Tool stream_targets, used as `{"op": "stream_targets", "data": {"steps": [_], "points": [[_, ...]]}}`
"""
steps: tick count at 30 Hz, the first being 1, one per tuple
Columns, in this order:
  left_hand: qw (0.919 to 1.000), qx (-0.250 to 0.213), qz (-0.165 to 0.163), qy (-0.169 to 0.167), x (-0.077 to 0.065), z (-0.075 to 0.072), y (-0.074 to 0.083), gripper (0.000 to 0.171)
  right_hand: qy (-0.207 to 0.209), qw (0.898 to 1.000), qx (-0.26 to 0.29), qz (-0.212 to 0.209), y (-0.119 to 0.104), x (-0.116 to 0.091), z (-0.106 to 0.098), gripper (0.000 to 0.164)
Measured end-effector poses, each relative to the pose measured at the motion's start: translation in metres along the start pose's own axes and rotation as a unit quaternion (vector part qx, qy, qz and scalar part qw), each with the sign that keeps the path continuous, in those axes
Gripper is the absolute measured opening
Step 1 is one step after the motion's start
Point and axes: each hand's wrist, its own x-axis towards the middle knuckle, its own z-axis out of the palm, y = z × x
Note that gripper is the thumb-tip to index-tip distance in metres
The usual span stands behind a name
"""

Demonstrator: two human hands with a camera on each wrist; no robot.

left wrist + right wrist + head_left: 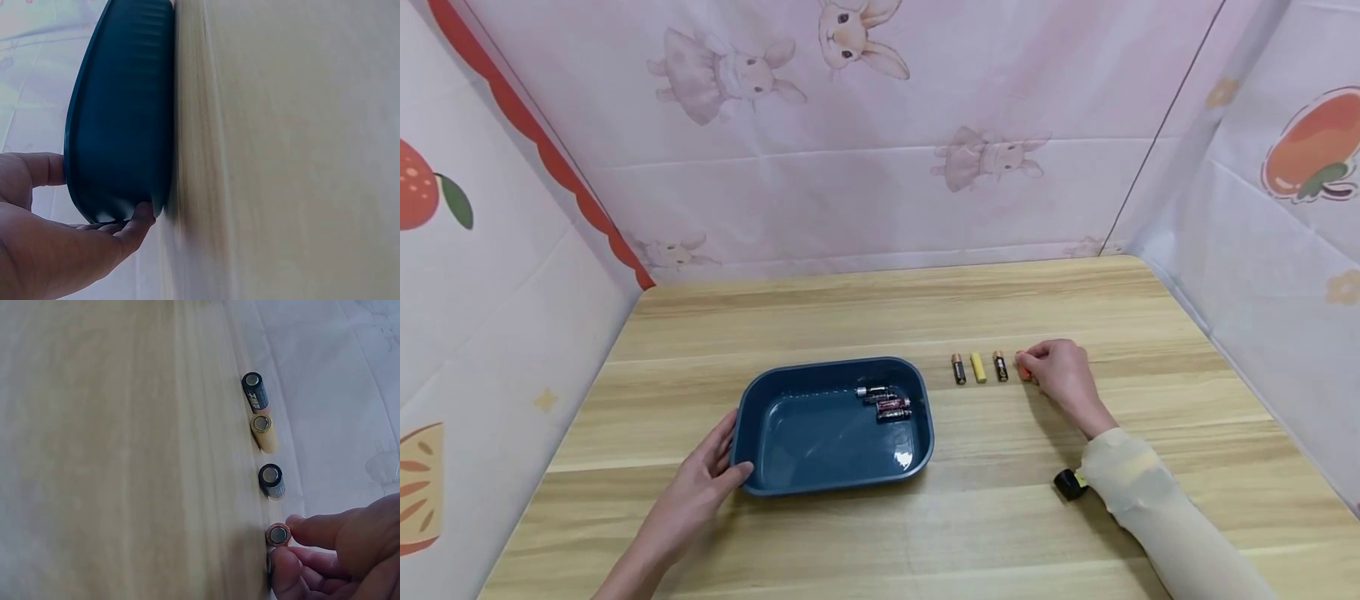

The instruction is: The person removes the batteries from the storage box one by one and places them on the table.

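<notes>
At the left end of a blue plastic basin [831, 454], my left hand [703, 475] grips the rim and outer wall. The left wrist view shows the thumb on the rim of the basin [119, 112] and fingers against its side. Several batteries [893, 403] lie inside, near the right wall. My right hand [1063, 375] pinches an orange battery [278, 535] at the right end of a row on the table. Left of it lie a black battery [1001, 367], a yellow battery [977, 367] and another black battery [958, 369]. Fingers partly hide the orange battery.
The wood-grain table [970, 533] has fabric walls behind and on both sides. A small black object [1070, 484] is at the cuff of the right sleeve [1165, 517], close above the tabletop. The basin stands left of the battery row.
</notes>
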Motion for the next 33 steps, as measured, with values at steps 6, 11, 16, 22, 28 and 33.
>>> {"op": "stream_targets", "data": {"steps": [6, 11, 16, 22, 28, 33], "points": [[1.0000, 0.002, -0.001, 0.000, 0.0006, -0.0002, -0.0006, 0.085, -0.003, 1.000, 0.003, 0.004, -0.0002, 0.0004, -0.0003, 0.027], [1.0000, 0.004, 0.001, 0.003, 0.0007, 0.0001, -0.0014, 0.084, -0.002, 1.000, 0.004, 0.011, -0.0006, 0.0005, -0.0002, 0.026], [1.0000, 0.004, -0.001, 0.004, 0.0007, 0.0001, -0.0021, 0.085, -0.009, 1.000, -0.006, 0.020, -0.0015, -0.0008, -0.0012, 0.032], [1.0000, 0.003, -0.006, 0.007, 0.0010, 0.0003, -0.0024, 0.085, -0.017, 0.999, -0.003, 0.032, -0.0023, -0.0017, -0.0034, 0.041], [1.0000, 0.001, -0.005, 0.007, 0.0008, 0.0003, -0.0019, 0.085, -0.017, 0.999, -0.014, 0.026, -0.0011, -0.0004, -0.0053, 0.049], [0.9999, 0.001, -0.007, 0.008, 0.0010, 0.0003, -0.0021, 0.085, -0.019, 0.999, -0.018, 0.022, -0.0004, 0.0006, -0.0060, 0.049]]}}
